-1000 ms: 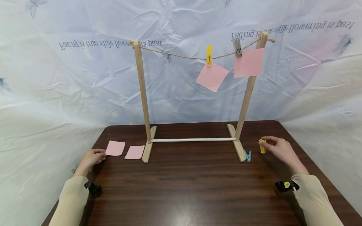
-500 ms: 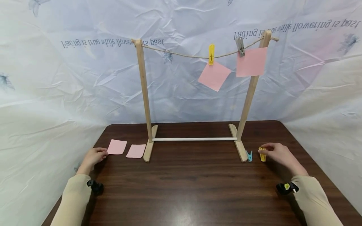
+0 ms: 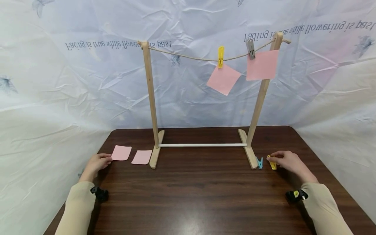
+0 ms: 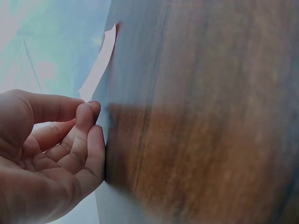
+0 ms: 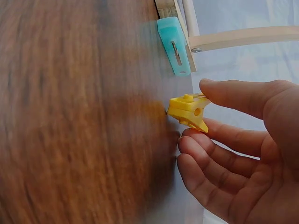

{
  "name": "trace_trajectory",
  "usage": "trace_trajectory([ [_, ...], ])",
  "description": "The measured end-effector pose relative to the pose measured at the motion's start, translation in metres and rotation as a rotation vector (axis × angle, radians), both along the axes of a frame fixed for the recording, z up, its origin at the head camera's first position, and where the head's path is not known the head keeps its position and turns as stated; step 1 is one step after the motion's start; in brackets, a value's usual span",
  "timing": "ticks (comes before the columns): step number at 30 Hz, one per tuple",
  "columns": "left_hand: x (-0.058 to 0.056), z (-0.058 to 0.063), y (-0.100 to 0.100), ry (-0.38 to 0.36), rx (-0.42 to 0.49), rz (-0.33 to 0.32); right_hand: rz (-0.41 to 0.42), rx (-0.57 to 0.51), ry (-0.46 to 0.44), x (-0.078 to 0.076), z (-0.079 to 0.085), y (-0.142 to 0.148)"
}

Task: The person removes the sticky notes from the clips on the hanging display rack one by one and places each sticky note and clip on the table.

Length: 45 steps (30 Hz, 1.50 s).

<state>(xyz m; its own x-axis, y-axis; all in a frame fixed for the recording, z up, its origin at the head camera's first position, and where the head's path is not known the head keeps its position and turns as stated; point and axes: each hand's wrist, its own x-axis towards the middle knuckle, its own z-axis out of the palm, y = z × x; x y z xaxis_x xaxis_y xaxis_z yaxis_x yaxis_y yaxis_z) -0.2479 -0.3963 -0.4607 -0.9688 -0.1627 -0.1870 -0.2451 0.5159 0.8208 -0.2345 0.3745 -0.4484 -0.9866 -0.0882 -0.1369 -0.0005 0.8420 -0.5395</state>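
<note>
At the left of the table, my left hand [image 3: 98, 164] pinches the near-left corner of a pink paper square [image 3: 121, 152] between thumb and fingertips. In the left wrist view that paper [image 4: 100, 63] bends up from the tabletop. A second pink square [image 3: 142, 157] lies beside it. On the right, my right hand [image 3: 289, 163] holds a yellow clothespin [image 5: 189, 110] by its handles, thumb on one side and index finger on the other, its nose down close over the table. A light blue clothespin [image 3: 259, 163] is just left of it, by the rack's foot.
A wooden rack [image 3: 149, 81] with a rope [image 3: 182, 57] strung across stands at the back. From it hang two pink squares, one under a yellow clothespin [image 3: 221, 56], one under a grey clothespin [image 3: 250, 49]. A printed sheet [image 3: 191, 98] covers the wall behind the brown table [image 3: 188, 192].
The yellow clothespin in my right hand has come down toward the tabletop and now leans slightly. My left hand stays at the paper's corner. The head view has shifted a little.
</note>
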Motion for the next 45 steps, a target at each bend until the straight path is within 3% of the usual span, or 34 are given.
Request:
trace_trajectory([
  [9,0.0015,-0.0021,-0.0017,-0.003,-0.045,0.023,-0.016,-0.024,-0.024,-0.0017,-0.0022,-0.0021],
  [19,0.0025,-0.0024,0.0005,-0.011,-0.037,0.052,-0.056,-0.012,-0.034,-0.0032,-0.0056,-0.0006],
  [45,0.005,-0.0054,0.0017,0.032,0.004,0.117,-0.04,0.01,-0.019,-0.0001,-0.009,0.0005],
])
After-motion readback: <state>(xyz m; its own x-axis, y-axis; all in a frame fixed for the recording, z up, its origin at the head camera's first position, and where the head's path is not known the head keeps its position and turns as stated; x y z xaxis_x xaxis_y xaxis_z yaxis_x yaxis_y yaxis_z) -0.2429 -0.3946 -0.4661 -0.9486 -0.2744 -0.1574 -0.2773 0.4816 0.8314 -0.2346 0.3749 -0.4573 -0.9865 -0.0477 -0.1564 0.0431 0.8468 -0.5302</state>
